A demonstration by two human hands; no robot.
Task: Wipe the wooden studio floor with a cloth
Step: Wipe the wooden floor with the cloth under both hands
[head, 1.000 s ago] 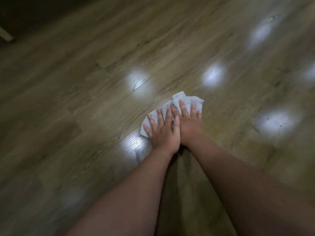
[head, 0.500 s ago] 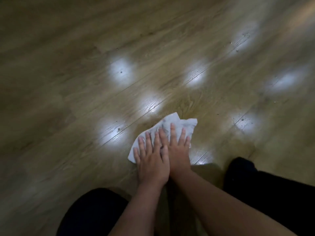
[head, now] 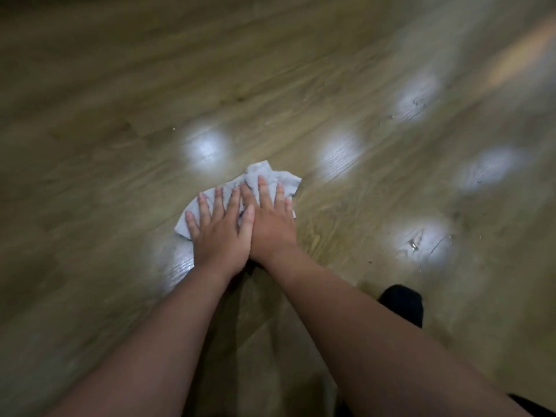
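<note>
The wooden floor (head: 120, 145) fills the view: long laminate-looking planks with printed grain, smooth and glossy enough to throw back round white light spots, so it is likely slick under a wipe. Small specks of debris lie on the floor to the right of the cloth (head: 264, 179). The cloth is pale, thin and crumpled, bunched into soft folds; it looks light and limp, best handled by pressing flat. Each grip is fully spread, clasping nothing: left hand (head: 221, 233) and right hand (head: 270, 224) lie palm-down, touching, on the cloth's near part.

Cloth (head: 264, 179) on wooden floor (head: 120, 145)
</note>
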